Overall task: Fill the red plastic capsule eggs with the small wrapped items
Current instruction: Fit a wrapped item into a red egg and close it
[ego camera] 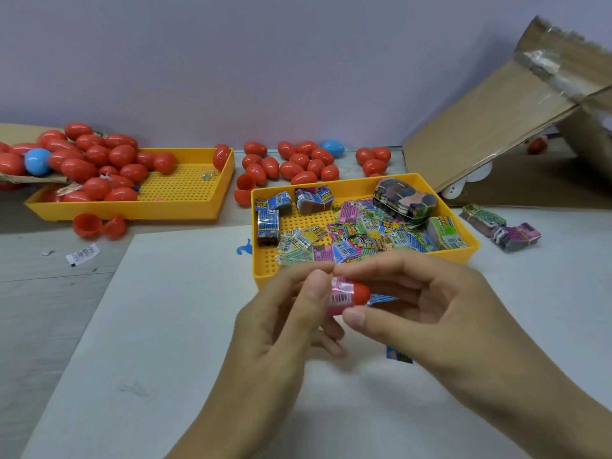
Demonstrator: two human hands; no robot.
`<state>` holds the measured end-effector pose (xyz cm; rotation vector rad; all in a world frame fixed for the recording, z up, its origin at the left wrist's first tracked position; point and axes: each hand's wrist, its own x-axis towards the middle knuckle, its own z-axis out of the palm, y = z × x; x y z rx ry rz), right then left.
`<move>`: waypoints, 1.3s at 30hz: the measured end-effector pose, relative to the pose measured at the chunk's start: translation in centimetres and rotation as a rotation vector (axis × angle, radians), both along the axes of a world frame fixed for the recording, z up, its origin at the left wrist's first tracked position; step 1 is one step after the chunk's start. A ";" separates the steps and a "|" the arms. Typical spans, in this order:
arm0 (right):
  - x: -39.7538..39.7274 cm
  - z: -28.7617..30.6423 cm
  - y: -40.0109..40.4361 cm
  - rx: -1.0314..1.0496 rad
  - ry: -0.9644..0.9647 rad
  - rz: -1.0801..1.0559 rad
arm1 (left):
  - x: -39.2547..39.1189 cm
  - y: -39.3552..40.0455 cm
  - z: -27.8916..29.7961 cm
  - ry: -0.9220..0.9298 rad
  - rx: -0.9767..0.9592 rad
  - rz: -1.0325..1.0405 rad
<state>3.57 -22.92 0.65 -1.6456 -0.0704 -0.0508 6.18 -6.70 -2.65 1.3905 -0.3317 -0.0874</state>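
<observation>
A small hand-packing workbench: yellow trays (212,207), heaps of red eggs (99,160), cardboard box (496,127), plain wall (265,61).

Both hands meet over a white board (185,326) on the table. The left hand (281,326) and the right hand (427,313) pinch a red capsule egg (360,293) together with a pink wrapped packet (341,294) pressed against it; how far the packet sits inside is hidden by the fingers. Just behind them a yellow tray (331,187) holds loose and bundled wrapped packets (364,233). A second yellow tray (185,207) at the left holds red eggs (99,160) and a blue egg (37,161). More red eggs (298,164) lie between the trays by the wall, and a cardboard box (496,127) stands at the right.
</observation>
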 end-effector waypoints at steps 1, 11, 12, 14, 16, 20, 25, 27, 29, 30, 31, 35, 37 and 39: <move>0.0 -0.1 0.1 0.004 -0.018 0.028 | 0.3 0.0 0.1 0.021 -0.030 0.014; 0.1 0.1 0.4 0.071 0.017 -0.046 | 0.4 0.5 0.5 -0.192 -0.042 0.057; 0.0 0.1 0.3 0.043 -0.030 -0.075 | 0.3 0.4 0.7 -0.136 -0.057 0.054; 0.0 0.1 0.4 0.020 -0.081 -0.097 | 0.3 0.5 1.0 -0.051 -0.054 0.056; 0.0 0.2 0.5 0.026 -0.089 -0.091 | 0.5 0.6 1.1 -0.045 -0.029 0.081; 0.2 0.5 0.4 0.171 -0.006 -0.072 | 0.8 0.9 1.0 -0.155 -0.036 0.115; 0.0 1.5 0.0 -0.246 -0.319 -0.315 | 0.6 0.8 1.1 -0.158 -0.070 0.148; 0.6 2.9 -2.5 -0.657 -0.662 -0.574 | 0.8 0.8 0.9 -0.130 -0.092 0.209; 1.6 5.1 -6.1 -0.855 -0.884 -0.781 | 1.1 0.8 0.7 -0.121 -0.121 0.239; 2.3 6.4 -8.3 -0.891 -0.917 -0.883 | 1.2 0.6 0.5 -0.123 -0.130 0.249; 3.0 7.8 -10.4 -0.908 -0.897 -0.975 | 1.3 0.5 0.3 -0.129 -0.136 0.258; 4.8 10.9 -16.6 -0.885 -0.450 -1.095 | 1.1 0.1 -0.1 -0.119 -0.125 0.273; 4.2 10.5 -17.1 -0.901 -0.422 -1.089 | 1.3 0.1 -0.4 -0.121 -0.116 0.280; 3.1 9.2 -15.3 -0.901 -0.605 -1.031 | 1.4 0.2 -0.7 -0.123 -0.099 0.282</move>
